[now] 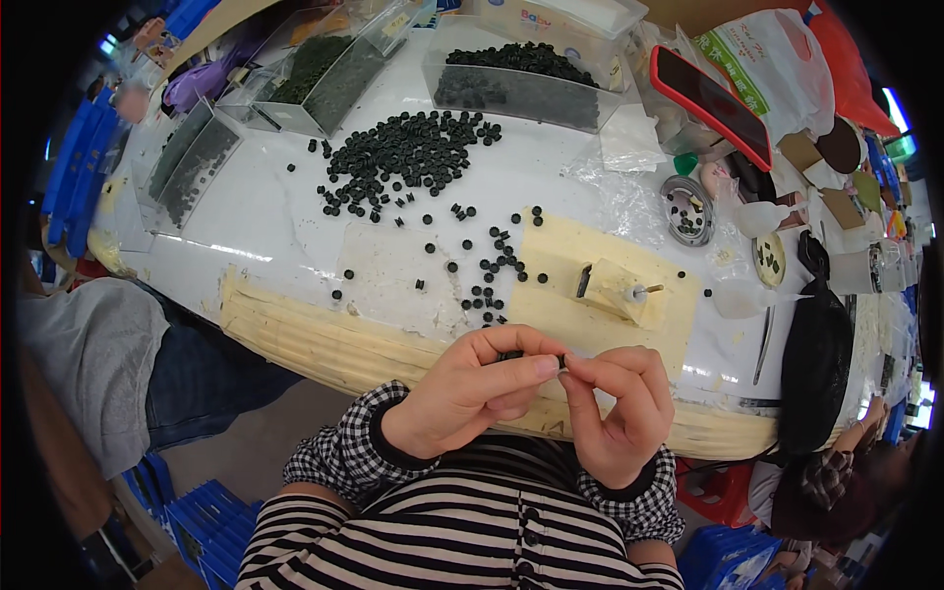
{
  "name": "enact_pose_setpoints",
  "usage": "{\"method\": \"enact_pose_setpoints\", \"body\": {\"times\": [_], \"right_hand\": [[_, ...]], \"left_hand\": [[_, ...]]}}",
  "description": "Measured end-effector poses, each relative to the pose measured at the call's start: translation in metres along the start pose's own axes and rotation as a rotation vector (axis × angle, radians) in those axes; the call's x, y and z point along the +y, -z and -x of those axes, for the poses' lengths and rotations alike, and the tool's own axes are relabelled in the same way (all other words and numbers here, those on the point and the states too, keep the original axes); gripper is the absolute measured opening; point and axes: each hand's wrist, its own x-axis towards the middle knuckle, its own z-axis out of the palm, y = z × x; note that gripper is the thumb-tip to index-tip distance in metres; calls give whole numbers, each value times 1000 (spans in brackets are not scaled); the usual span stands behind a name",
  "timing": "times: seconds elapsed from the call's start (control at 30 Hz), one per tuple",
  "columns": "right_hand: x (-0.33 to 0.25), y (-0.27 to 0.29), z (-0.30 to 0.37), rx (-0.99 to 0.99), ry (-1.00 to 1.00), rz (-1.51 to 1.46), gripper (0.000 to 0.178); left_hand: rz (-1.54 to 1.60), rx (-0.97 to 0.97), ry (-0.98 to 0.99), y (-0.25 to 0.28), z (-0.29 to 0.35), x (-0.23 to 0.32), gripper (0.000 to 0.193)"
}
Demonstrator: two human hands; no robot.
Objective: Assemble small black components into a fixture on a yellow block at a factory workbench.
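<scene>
1. Hands, the left hand [467, 385] and the right hand [629, 398], met at the six o'clock side of a cluttered white desk [270, 192].
2. The left hand's thumb and forefinger closed in a pinch on a small black part [509, 355], dark in the gap between them; whether it was one piece or several could not be told.
3. The right hand's thumb and forefinger drew close together at the three o'clock end of that pinch, other fingers loosely curled; whether those tips gripped anything was unclear.
4. Loose black pieces [477, 291] lay at twelve o'clock from the hands, a dense black heap [408, 152] at eleven, and a clear bin [575, 114] of dark parts farther off at twelve.
5. Between one and two o'clock, a pale block [619, 290] with a metal pin [649, 289] stood on a yellow sheet [556, 251], apart from both hands.
6. Fingertip fitting or adjusting appeared to be the step in hand.
7. The next move seemed to call for a steady left pinch while the right fingertips worked the near end.
</scene>
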Motion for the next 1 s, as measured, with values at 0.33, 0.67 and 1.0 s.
{"method": "enact_pose_setpoints", "body": {"times": [0.33,0.67,1.0], "right_hand": [[0,3,-2,26,15,7,30],[2,-1,-2,23,23,-13,30],[3,0,-3,30,22,5,31]], "left_hand": [[-253,89,-210,-6,1,2,16],[-531,112,-393,-3,-4,-3,17],[-321,132,-230,-7,0,0,15]]}}
